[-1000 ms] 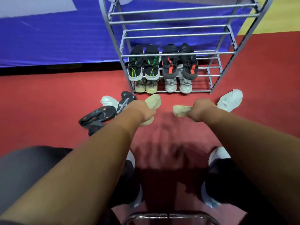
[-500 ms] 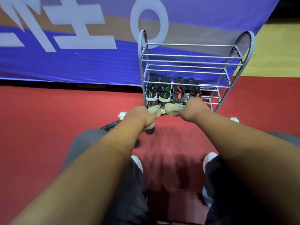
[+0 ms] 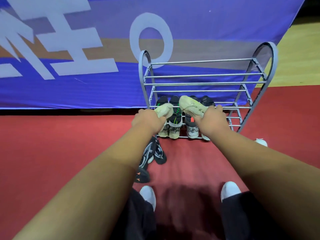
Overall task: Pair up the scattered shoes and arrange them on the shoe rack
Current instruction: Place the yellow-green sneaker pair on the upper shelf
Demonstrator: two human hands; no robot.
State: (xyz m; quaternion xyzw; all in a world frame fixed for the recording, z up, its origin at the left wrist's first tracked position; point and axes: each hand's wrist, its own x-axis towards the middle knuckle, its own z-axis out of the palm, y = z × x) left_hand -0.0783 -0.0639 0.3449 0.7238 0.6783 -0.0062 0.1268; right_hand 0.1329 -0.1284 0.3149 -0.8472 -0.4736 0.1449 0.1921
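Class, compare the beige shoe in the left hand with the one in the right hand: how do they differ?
The left shoe, gripped by the left hand, sits lower; the right shoe, in the right hand, is higher. The left shoe's toe points right; the right shoe's points left. More of the right shoe shows than of the left shoe. Both are beige, held before the rack.

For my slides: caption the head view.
Left hand holds left beige shoe, right hand holds right beige shoe, before grey shoe rack.
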